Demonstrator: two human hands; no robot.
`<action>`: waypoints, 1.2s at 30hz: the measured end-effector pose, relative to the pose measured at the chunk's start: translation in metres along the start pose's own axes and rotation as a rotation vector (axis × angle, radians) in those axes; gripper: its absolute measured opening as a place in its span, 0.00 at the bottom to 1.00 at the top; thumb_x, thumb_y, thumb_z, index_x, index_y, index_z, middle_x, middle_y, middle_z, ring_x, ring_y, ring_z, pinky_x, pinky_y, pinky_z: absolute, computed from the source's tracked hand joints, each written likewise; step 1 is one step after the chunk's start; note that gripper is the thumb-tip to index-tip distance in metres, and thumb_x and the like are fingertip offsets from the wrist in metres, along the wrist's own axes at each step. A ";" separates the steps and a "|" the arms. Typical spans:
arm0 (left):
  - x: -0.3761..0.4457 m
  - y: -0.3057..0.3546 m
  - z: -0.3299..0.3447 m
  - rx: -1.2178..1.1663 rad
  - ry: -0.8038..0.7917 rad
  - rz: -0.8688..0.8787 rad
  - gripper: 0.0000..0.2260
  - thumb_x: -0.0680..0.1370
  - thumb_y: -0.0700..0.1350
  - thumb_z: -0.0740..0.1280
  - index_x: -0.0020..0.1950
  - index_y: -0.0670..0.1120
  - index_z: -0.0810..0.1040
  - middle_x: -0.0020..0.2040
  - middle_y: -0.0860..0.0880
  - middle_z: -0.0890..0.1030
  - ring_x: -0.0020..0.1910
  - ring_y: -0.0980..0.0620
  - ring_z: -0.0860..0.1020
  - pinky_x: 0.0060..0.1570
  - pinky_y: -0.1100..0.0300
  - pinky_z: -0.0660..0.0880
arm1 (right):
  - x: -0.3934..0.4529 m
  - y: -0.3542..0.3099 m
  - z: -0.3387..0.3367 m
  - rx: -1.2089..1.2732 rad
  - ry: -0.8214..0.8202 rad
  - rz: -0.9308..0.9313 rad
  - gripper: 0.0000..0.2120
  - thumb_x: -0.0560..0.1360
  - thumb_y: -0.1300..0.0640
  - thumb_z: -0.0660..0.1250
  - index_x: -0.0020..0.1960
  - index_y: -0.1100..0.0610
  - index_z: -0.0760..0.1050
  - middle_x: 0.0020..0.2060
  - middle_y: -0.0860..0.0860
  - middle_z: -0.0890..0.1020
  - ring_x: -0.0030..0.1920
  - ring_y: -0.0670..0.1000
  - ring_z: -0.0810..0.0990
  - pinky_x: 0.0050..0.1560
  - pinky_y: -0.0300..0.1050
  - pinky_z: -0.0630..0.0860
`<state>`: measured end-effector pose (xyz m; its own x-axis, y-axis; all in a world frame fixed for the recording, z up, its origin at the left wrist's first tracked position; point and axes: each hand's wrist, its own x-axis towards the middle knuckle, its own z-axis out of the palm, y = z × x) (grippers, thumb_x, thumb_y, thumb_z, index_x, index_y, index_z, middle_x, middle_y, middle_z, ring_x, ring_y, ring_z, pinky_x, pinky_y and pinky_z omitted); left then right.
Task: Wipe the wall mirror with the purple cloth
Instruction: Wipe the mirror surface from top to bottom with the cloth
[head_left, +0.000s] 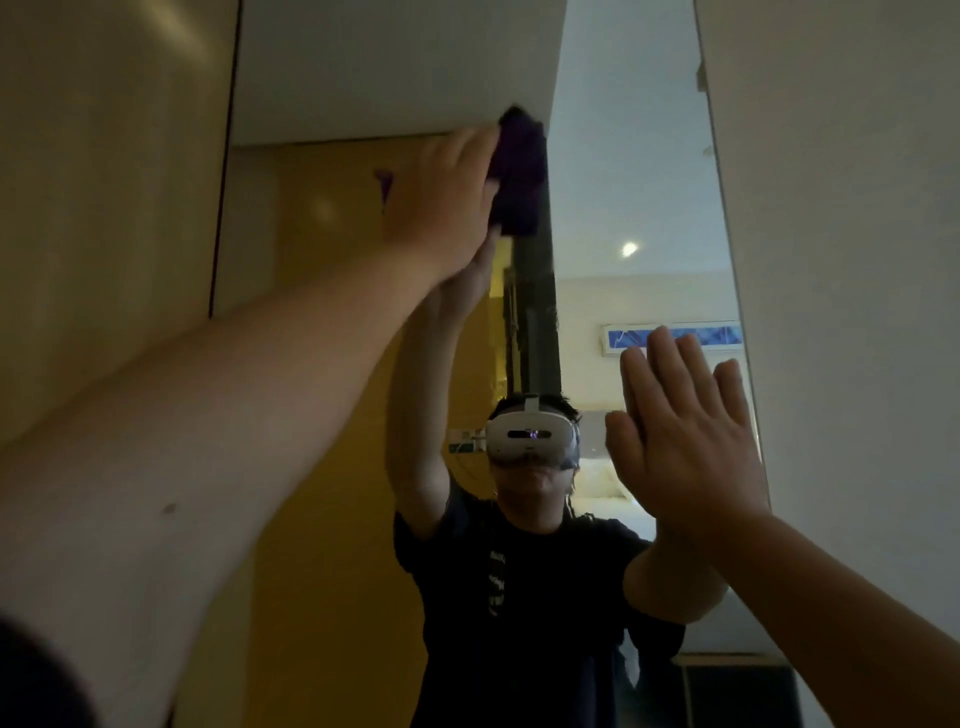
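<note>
Two hands are up on the glass here, and each one has its own job. My left hand (441, 202) is stretched way up, arm nearly straight, fingers curled over the bunched dark purple cloth (519, 176) and pinning it flat against the tall frameless wall mirror (639, 156). Holding it as a wad instead of spread out makes sense to me — you get a firmer pad under the palm, so the pressure goes into the glass instead of the cloth just sliding around.

The cloth sits high on the mirror, roughly mid-width, well above head level. Looks like the upper part is being worked, though I can't tell from this how much of the glass is already done; no obvious streaks or wet patches show in this dim light.

My right hand (685, 441) is spread fully open with nothing in it, fingers up, close to the mirror's right edge next to the pale plain wall (857, 260). It meets its own reflection, so the palm looks pressed on the glass — probably bracing me while I lean into that long reach. Downside: a bare palm likely leaves prints, so that spot would need a pass too.
</note>
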<state>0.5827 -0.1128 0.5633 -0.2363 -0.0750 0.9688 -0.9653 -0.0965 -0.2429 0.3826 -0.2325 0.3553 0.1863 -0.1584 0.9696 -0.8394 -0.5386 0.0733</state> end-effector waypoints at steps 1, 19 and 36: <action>0.017 0.005 0.004 -0.015 -0.019 -0.009 0.19 0.84 0.47 0.56 0.76 0.46 0.65 0.72 0.48 0.70 0.71 0.48 0.67 0.72 0.52 0.63 | 0.000 0.000 0.000 0.003 0.003 -0.001 0.34 0.82 0.37 0.36 0.80 0.54 0.55 0.80 0.57 0.54 0.81 0.58 0.47 0.77 0.66 0.51; -0.253 0.047 0.025 0.117 -0.197 0.293 0.24 0.83 0.53 0.53 0.77 0.45 0.63 0.78 0.46 0.64 0.77 0.45 0.63 0.74 0.45 0.61 | -0.004 -0.004 -0.001 0.025 0.109 -0.012 0.28 0.81 0.44 0.48 0.78 0.56 0.59 0.79 0.59 0.59 0.80 0.60 0.53 0.76 0.67 0.55; -0.260 0.051 0.037 0.129 -0.068 0.266 0.21 0.82 0.44 0.65 0.74 0.43 0.69 0.75 0.45 0.70 0.74 0.45 0.68 0.71 0.46 0.64 | 0.011 0.105 -0.027 0.165 0.039 0.263 0.32 0.81 0.42 0.42 0.80 0.56 0.57 0.81 0.56 0.54 0.80 0.56 0.50 0.78 0.59 0.49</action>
<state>0.5992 -0.1347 0.2973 -0.4670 -0.1806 0.8656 -0.8471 -0.1893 -0.4965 0.2825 -0.2687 0.3797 -0.0486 -0.2802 0.9587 -0.7616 -0.6106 -0.2171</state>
